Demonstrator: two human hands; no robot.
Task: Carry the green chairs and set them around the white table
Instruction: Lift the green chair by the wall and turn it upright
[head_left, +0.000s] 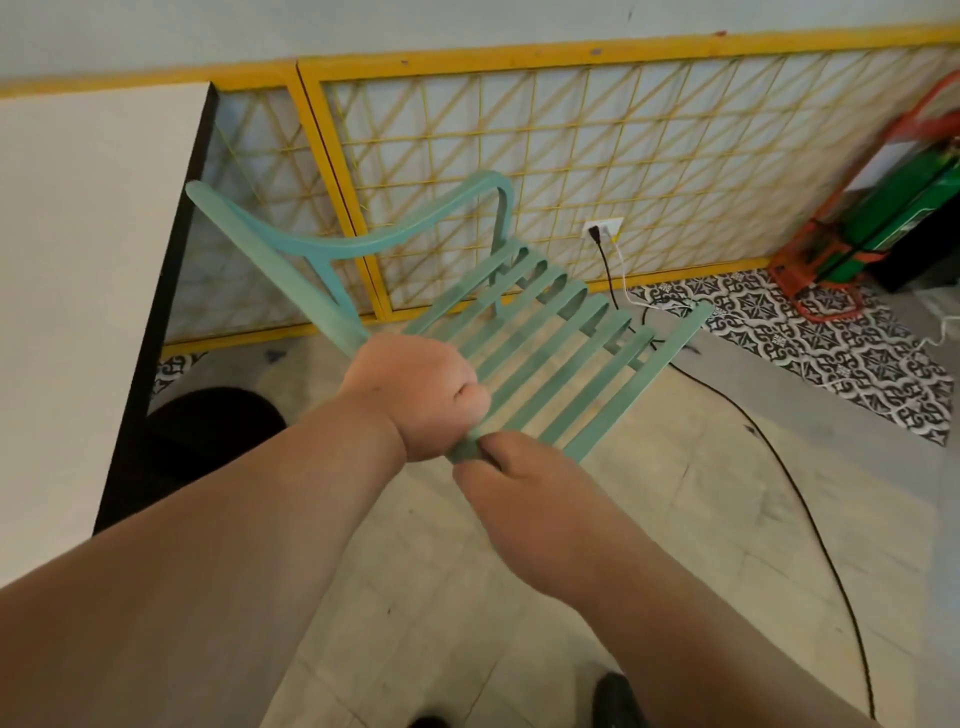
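Note:
A light green slatted chair (524, 332) hangs in the air in front of me, tilted, its slats running away from my hands and one curved armrest up at the left. My left hand (415, 395) is clenched around the chair's top rail. My right hand (524, 493) grips the same rail just below and to the right. The white table (88, 291) with its dark edge fills the left side, right beside the chair's armrest.
A yellow-framed lattice panel (597, 171) leans along the wall behind the chair. A black cable (810, 519) runs from a wall socket (602, 228) across the floor on the right. An orange frame with green panels (878, 218) stands at far right. The table's black base (208, 431) sits underneath. My shoe (618, 699) shows at the bottom.

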